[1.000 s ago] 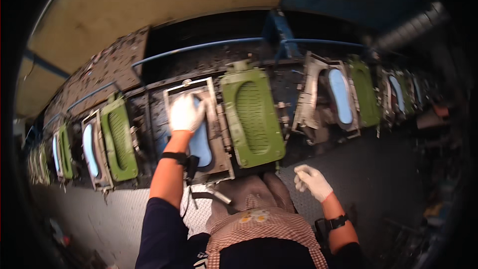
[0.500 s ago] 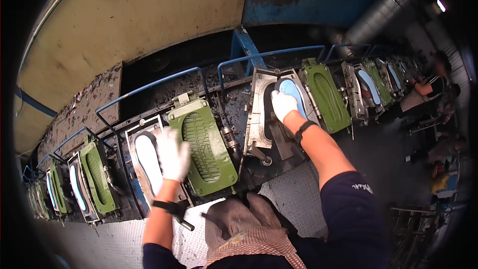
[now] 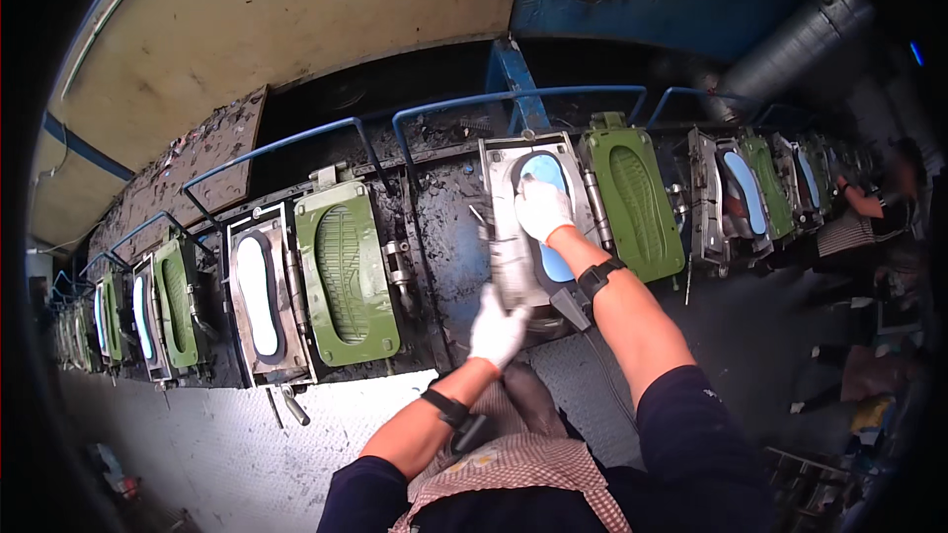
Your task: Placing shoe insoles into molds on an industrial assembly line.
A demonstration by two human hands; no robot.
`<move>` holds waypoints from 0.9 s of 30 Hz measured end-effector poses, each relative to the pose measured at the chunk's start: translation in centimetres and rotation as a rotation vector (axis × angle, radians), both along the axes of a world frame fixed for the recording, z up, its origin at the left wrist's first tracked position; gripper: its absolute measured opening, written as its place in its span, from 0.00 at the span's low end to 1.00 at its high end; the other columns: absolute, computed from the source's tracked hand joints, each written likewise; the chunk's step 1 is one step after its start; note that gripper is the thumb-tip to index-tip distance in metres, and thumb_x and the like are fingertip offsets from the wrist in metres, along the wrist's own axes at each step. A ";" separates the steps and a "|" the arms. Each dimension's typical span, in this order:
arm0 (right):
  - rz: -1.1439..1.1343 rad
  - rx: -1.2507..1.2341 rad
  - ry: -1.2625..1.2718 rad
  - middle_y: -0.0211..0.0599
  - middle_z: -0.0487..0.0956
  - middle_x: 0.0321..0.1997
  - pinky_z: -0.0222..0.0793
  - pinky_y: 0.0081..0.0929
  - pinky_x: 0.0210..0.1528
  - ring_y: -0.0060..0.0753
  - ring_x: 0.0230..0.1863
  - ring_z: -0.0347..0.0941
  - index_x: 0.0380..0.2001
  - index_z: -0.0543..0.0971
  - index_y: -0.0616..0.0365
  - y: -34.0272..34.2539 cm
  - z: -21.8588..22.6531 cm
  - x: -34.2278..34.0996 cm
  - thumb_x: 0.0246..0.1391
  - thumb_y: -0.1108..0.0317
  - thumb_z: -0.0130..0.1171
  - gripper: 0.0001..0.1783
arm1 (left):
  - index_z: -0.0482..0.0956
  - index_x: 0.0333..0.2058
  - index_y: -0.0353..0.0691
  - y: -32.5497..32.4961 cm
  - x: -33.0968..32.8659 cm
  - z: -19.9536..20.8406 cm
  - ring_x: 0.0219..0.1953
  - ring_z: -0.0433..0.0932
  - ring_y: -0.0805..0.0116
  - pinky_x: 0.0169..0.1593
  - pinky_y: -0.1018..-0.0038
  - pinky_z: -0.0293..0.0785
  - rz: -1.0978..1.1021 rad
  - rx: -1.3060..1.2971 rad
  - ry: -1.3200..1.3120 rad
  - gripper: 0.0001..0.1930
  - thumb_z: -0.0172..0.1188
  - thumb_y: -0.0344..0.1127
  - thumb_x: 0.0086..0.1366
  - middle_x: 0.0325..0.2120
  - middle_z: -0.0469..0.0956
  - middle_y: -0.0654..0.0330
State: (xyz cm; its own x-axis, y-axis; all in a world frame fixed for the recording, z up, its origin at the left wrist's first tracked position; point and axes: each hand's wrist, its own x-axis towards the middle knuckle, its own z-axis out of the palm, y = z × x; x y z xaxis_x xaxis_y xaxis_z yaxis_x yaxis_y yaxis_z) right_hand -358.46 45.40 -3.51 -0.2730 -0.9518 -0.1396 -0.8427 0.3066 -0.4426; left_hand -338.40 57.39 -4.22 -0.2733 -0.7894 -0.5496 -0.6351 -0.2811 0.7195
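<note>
My right hand [image 3: 544, 213], in a white glove, lies on a blue insole-shaped piece [image 3: 548, 174] with a dark rim. Its fingers point forward, resting on that piece and hiding its middle. The piece sits in an open metal mould [image 3: 502, 168], whose left side is smeared by motion. At the mould's lower left corner is my left hand [image 3: 497, 328], also gloved, with the thumb spread away from the fingers; whether it touches the metal is unclear. Hinged to the mould's right is a green lid [image 3: 635, 202] with a sole-shaped hollow.
Another mould [image 3: 245, 336] to the left holds a white sole-shaped piece [image 3: 258, 291] beside its green lid [image 3: 348, 276]. More such moulds run off both ways. Blue rails [image 3: 553, 92] stand behind them. A person [image 3: 859, 207] works at the far right. Patterned metal flooring [image 3: 227, 444] lies below.
My left hand has left the white piece in the left mould and moved right to the right-hand mould. My right hand stays on the blue piece, and the view has shifted right.
</note>
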 end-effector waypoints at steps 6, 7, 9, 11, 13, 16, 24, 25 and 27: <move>0.324 -0.628 0.069 0.49 0.82 0.51 0.78 0.39 0.53 0.48 0.52 0.81 0.48 0.82 0.61 1.7 13.1 -3.3 0.68 0.65 0.52 0.14 | 0.43 0.74 0.24 0.4 -2.3 -5.4 0.67 0.71 0.43 0.71 0.63 0.67 0.100 0.072 0.181 0.63 0.78 0.47 0.53 0.66 0.67 0.33; 0.210 -0.801 -0.091 0.48 0.82 0.51 0.78 0.35 0.56 0.45 0.55 0.80 0.56 0.79 0.60 3.0 15.5 -4.0 0.66 0.70 0.53 0.17 | 0.43 0.74 0.24 1.2 -3.2 -5.4 0.67 0.71 0.43 0.71 0.63 0.67 0.099 0.087 0.183 0.63 0.78 0.47 0.53 0.66 0.67 0.33; 0.183 -1.183 -0.448 0.49 0.79 0.59 0.76 0.38 0.61 0.48 0.59 0.78 0.60 0.78 0.59 2.8 8.1 -2.9 0.66 0.70 0.53 0.21 | 0.46 0.73 0.26 1.8 -4.9 -5.3 0.68 0.69 0.42 0.70 0.59 0.67 0.175 -0.073 0.150 0.65 0.82 0.51 0.49 0.68 0.63 0.34; 0.238 -0.409 0.126 0.48 0.67 0.73 0.56 0.50 0.76 0.57 0.74 0.62 0.62 0.77 0.58 6.0 -2.1 -3.8 0.64 0.63 0.57 0.25 | 0.46 0.74 0.28 2.1 -6.7 -3.6 0.67 0.68 0.38 0.70 0.57 0.67 0.174 -0.111 0.025 0.67 0.83 0.51 0.47 0.67 0.63 0.35; 0.221 -0.381 0.058 0.46 0.68 0.74 0.52 0.48 0.78 0.54 0.77 0.57 0.62 0.77 0.58 5.2 -3.4 -3.9 0.63 0.59 0.58 0.27 | 0.51 0.73 0.27 1.5 -7.6 -3.4 0.66 0.68 0.38 0.69 0.55 0.68 0.189 -0.317 -0.044 0.62 0.81 0.44 0.47 0.66 0.62 0.33; 0.309 -0.326 -0.050 0.50 0.68 0.73 0.56 0.44 0.77 0.58 0.76 0.59 0.63 0.76 0.63 6.0 -3.6 -5.1 0.63 0.57 0.59 0.30 | 0.66 0.66 0.29 0.6 -7.3 -2.7 0.64 0.71 0.41 0.67 0.53 0.69 0.004 -0.907 -0.100 0.46 0.75 0.33 0.48 0.62 0.69 0.37; 0.386 -0.240 -0.526 0.50 0.77 0.59 0.71 0.40 0.66 0.49 0.61 0.75 0.51 0.82 0.63 15.5 -0.1 -8.4 0.61 0.65 0.66 0.18 | 0.84 0.46 0.37 -1.7 -7.8 -2.6 0.52 0.81 0.50 0.58 0.60 0.77 -0.201 -0.996 0.301 0.17 0.68 0.24 0.56 0.45 0.84 0.53; 0.205 -0.180 -0.740 0.48 0.79 0.55 0.74 0.38 0.63 0.47 0.56 0.78 0.49 0.83 0.63 15.0 -0.2 -8.4 0.59 0.67 0.68 0.16 | 0.84 0.46 0.37 -1.6 -8.1 -2.5 0.52 0.81 0.50 0.58 0.60 0.77 -0.206 -0.992 0.299 0.17 0.68 0.24 0.56 0.45 0.84 0.53; 0.284 -0.313 -0.540 0.43 0.81 0.45 0.77 0.35 0.53 0.45 0.46 0.80 0.43 0.83 0.62 13.7 -0.7 -8.5 0.57 0.68 0.71 0.13 | 0.83 0.44 0.37 -1.6 -8.3 -2.2 0.50 0.81 0.52 0.57 0.60 0.77 -0.107 -0.901 0.333 0.13 0.68 0.26 0.59 0.43 0.84 0.54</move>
